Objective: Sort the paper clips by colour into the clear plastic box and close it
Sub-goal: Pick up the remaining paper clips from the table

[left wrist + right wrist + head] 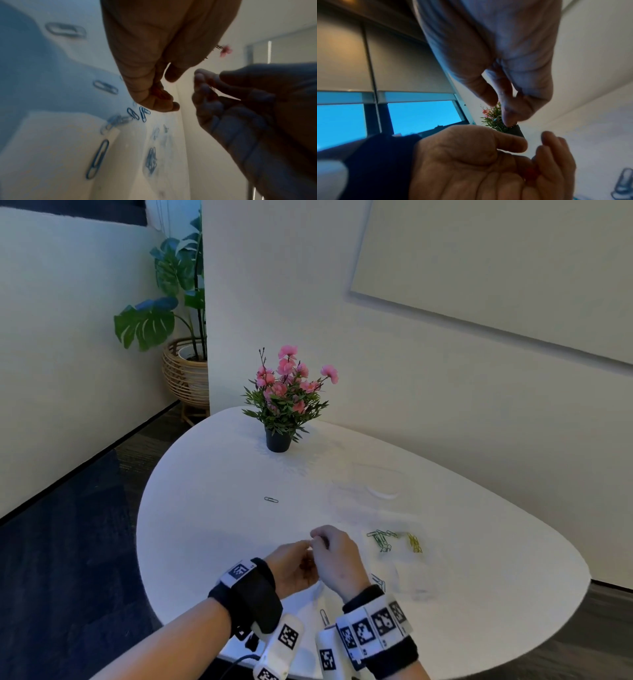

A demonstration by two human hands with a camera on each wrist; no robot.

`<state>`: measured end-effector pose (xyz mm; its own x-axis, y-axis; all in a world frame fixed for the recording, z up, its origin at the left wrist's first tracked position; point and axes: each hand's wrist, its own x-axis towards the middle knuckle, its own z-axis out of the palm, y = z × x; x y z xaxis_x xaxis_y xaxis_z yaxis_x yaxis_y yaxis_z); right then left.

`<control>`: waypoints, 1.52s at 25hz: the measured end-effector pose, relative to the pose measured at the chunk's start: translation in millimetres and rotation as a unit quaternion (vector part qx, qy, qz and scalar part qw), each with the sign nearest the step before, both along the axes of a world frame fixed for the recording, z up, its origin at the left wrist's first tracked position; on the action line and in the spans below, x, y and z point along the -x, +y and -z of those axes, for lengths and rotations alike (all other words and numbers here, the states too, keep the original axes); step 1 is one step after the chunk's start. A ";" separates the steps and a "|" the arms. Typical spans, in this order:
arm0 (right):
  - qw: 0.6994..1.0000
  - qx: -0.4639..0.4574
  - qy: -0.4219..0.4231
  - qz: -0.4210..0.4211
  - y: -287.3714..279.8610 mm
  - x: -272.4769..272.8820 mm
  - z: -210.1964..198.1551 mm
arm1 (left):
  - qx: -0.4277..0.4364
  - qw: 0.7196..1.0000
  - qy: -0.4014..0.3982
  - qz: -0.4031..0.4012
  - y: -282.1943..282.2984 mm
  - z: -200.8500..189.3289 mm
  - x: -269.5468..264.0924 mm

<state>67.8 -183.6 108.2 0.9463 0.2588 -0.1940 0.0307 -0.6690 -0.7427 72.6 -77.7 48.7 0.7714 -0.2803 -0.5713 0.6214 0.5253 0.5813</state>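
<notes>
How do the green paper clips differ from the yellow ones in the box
The green paper clips lie left of the yellow paper clips, nearer the right hand. The green ones spread loosely over a wider patch; the yellow ones huddle in a tight small bunch. Both groups appear to lie inside the clear box, apart from each other.
</notes>
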 end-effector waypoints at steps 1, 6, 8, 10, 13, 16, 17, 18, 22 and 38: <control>0.999 0.027 -0.002 -0.023 2.1 0.6 -1.7 | 0.035 0.999 0.013 -0.017 -0.1 1.8 -0.1; 0.999 -0.042 -0.032 0.006 -32.3 2.7 -0.7 | 0.028 0.990 0.087 -0.110 1.2 6.1 -0.6; 0.989 -0.013 -0.084 0.123 -78.2 -5.4 8.4 | 0.012 0.990 0.091 -0.106 4.9 7.7 2.0; 0.964 0.140 -0.076 0.211 -131.9 -10.2 24.6 | -0.015 0.993 0.080 -0.082 6.0 4.5 3.8; 0.937 0.303 -0.001 0.172 -172.6 -3.5 51.1 | -0.050 0.997 0.046 -0.040 -5.7 -10.4 2.4; 0.971 0.218 -0.019 0.100 -166.8 12.7 66.5 | -0.088 0.996 0.002 0.015 -27.3 -28.4 0.5; 0.978 0.187 -0.027 0.090 -162.3 18.7 67.9 | -0.101 0.994 -0.008 0.033 -32.7 -33.5 1.3; 0.983 0.160 -0.031 0.088 -158.6 24.6 69.2 | -0.114 0.992 -0.015 0.048 -36.9 -36.1 2.5; 0.987 0.019 -0.052 0.154 -156.4 44.1 71.9 | -0.119 0.990 -0.001 0.069 -44.0 -33.2 5.2; 0.962 -0.089 -0.112 0.234 -197.3 54.6 84.3 | -0.168 0.961 -0.108 0.191 -116.5 -47.3 -15.8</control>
<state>13.1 -380.9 23.9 0.9800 -0.1957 0.0356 -0.0711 -0.5116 -0.8563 88.4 -194.2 96.0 0.7597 -0.3939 -0.5174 0.5773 0.0423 0.8154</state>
